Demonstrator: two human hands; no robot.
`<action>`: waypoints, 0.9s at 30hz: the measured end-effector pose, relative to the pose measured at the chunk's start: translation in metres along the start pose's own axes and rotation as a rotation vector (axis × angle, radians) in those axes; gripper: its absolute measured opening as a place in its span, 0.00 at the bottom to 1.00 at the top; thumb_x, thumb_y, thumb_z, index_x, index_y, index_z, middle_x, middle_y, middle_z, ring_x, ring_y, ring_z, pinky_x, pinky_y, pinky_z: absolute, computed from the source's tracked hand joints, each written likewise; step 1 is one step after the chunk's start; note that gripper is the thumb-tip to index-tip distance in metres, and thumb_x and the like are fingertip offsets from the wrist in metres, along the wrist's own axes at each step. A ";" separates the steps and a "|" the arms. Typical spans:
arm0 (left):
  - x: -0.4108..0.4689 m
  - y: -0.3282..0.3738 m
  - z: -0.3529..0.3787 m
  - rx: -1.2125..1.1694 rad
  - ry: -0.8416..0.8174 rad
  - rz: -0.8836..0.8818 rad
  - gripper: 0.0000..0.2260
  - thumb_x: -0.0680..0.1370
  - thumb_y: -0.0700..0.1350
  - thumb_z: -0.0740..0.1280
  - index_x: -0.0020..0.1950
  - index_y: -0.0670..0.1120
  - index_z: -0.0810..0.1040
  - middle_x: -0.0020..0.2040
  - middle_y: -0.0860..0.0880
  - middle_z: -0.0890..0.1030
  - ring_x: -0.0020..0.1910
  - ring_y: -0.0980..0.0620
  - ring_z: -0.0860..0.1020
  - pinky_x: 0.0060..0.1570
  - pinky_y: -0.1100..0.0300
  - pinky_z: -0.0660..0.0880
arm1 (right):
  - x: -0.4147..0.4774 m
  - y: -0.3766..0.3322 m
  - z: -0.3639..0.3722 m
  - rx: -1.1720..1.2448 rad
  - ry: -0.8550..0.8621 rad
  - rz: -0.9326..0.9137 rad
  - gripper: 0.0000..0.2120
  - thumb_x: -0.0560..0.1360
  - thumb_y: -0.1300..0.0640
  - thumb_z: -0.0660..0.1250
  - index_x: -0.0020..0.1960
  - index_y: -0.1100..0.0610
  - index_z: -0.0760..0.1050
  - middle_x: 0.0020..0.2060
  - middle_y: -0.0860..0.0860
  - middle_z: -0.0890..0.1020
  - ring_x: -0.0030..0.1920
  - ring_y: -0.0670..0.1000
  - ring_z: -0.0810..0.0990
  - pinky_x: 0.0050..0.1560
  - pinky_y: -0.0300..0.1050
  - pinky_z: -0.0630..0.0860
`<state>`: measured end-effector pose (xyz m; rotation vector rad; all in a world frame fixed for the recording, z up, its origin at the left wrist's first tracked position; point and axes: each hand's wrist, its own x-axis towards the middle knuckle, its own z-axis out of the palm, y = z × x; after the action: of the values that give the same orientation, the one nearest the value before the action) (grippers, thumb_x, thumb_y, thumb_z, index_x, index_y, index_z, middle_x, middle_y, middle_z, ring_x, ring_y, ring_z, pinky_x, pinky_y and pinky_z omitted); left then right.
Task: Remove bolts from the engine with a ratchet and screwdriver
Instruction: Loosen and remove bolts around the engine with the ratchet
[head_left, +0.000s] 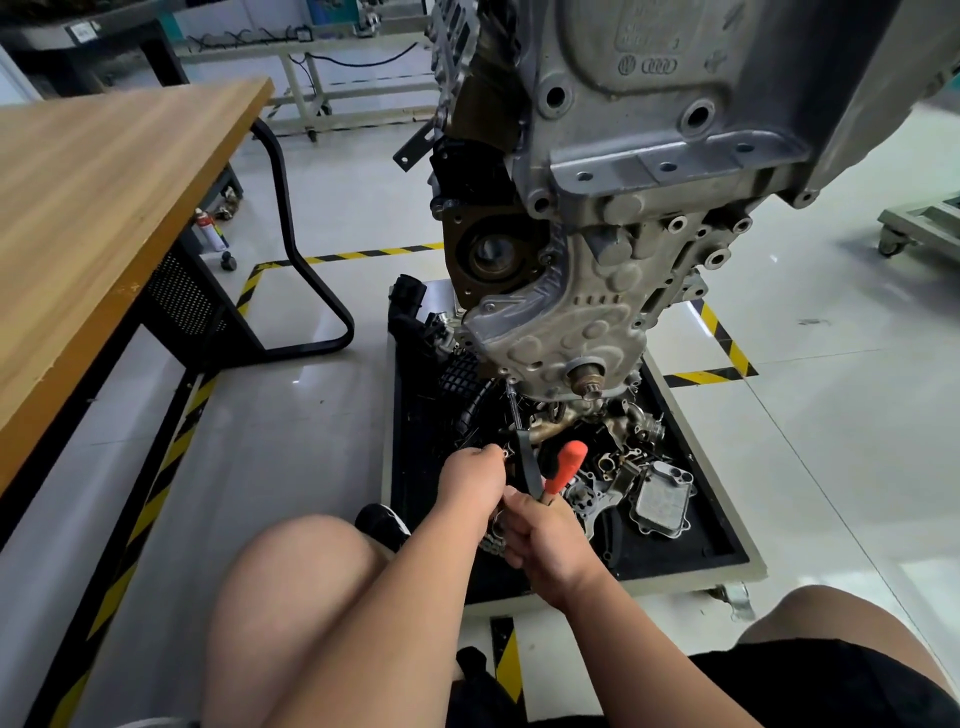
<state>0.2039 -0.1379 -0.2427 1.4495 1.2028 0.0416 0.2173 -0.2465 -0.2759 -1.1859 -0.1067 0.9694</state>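
Orange screwdriver (563, 467) gripped in right hand (545, 540), left hand (470, 480) pinching ratchet (525, 460) under engine (623, 234), loose parts (660, 493) crowding tray (691, 545) centre, table (104, 182) left.

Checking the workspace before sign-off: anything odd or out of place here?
Nothing looks spilled or damaged. Loose engine parts lie heaped in the black tray under the engine. The right hand seems to grip the orange-handled screwdriver together with the ratchet, which looks awkward.

Both forearms reaching forward and down, left hand (470, 480) curled, grasp unclear, right hand (545, 538) just beside, gripping screwdriver (566, 465).
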 end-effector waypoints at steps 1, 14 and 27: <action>0.000 0.003 -0.002 -0.083 0.013 -0.020 0.09 0.79 0.44 0.60 0.42 0.44 0.76 0.34 0.46 0.75 0.30 0.50 0.71 0.30 0.60 0.68 | 0.000 -0.001 -0.002 -0.101 0.028 -0.013 0.06 0.78 0.56 0.63 0.43 0.56 0.69 0.25 0.48 0.64 0.23 0.46 0.61 0.25 0.40 0.61; -0.039 0.044 -0.014 -0.772 -0.253 -0.106 0.10 0.83 0.35 0.54 0.48 0.42 0.74 0.33 0.46 0.83 0.22 0.56 0.73 0.18 0.67 0.65 | -0.055 -0.071 -0.031 -0.404 0.110 -0.161 0.08 0.69 0.54 0.65 0.37 0.55 0.67 0.27 0.52 0.70 0.26 0.51 0.68 0.29 0.44 0.65; -0.104 0.070 0.015 -0.430 -0.172 0.159 0.15 0.83 0.37 0.56 0.39 0.49 0.71 0.39 0.52 0.73 0.30 0.62 0.76 0.31 0.72 0.72 | -0.075 -0.139 0.006 -1.044 0.296 -0.455 0.14 0.71 0.61 0.63 0.56 0.55 0.70 0.48 0.53 0.82 0.50 0.57 0.80 0.43 0.44 0.71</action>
<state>0.2084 -0.2024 -0.1339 1.1399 0.8712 0.2633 0.2486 -0.2986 -0.1305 -2.1185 -0.6740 0.2778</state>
